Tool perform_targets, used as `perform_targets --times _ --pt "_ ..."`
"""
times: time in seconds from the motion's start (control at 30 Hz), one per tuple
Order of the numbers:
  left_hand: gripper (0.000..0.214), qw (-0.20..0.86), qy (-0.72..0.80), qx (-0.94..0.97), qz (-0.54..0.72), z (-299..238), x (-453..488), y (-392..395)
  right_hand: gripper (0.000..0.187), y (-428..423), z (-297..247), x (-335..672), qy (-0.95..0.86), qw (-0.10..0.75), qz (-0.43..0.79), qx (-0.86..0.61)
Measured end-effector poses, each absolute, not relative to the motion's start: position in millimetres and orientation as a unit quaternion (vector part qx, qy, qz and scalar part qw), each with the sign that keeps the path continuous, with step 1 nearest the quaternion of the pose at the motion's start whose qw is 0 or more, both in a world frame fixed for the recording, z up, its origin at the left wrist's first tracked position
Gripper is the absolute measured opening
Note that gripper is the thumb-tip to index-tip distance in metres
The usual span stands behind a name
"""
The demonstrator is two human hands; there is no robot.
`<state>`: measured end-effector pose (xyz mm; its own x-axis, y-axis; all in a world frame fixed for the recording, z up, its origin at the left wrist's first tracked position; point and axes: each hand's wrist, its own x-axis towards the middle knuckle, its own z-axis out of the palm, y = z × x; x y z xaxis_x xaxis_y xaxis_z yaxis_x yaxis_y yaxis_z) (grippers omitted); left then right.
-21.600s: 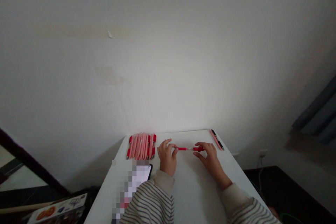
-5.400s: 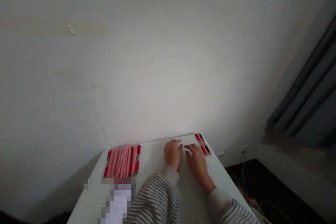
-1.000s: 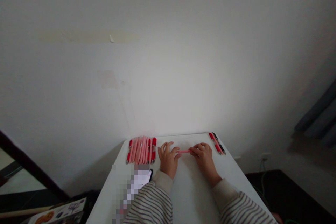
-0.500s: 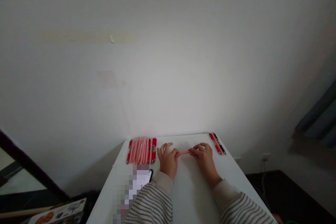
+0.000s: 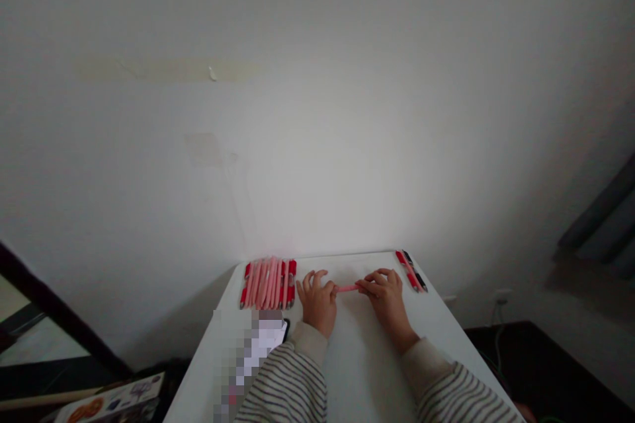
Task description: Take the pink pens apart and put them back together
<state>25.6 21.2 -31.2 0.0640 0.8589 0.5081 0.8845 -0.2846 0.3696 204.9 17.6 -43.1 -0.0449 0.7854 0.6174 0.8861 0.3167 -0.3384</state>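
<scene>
A pink pen (image 5: 347, 288) lies crosswise between my two hands, just above or on the white table (image 5: 354, 370). My left hand (image 5: 318, 304) pinches its left end between thumb and forefinger, the other fingers spread. My right hand (image 5: 387, 301) grips the right end, its fingers hiding that tip. Left of my left hand is a row of pink and red pens (image 5: 268, 284), lying side by side. At the table's far right corner lie a few more pens (image 5: 411, 271), red, pink and black.
A phone (image 5: 270, 334), partly blurred out, lies by my left sleeve. Behind the table rises a white wall (image 5: 317, 112). A printed box (image 5: 114, 400) stands low at the left, and a grey curtain (image 5: 600, 225) hangs at the right.
Almost nothing differs. Both hands keep the pink pen in about the same place, with only a slight shift of the fingers.
</scene>
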Motion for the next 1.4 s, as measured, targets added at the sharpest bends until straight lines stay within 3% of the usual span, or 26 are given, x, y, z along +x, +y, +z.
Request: perform_targets --times 0.37,0.57,1.03,1.4 --pt "0.024 0.000 -0.572 -0.741 -0.350 -32.4 24.7 21.5 0.019 16.3 -42.3 207.5 -0.711 0.373 -0.056 -0.594" --pt "0.008 -0.003 -0.577 -0.740 -0.346 -29.1 26.3 20.2 0.018 15.1 -40.0 206.8 -0.709 0.380 -0.046 -0.593" --pt "0.023 0.007 -0.597 -0.729 -0.334 -29.2 27.3 18.5 0.019 14.5 -38.6 205.9 -0.709 0.377 -0.057 -0.593" --pt "0.007 -0.022 -0.587 -0.739 -0.330 -29.8 26.7 17.1 0.020 16.5 -42.4 207.4 -0.712 0.383 -0.053 -0.587"
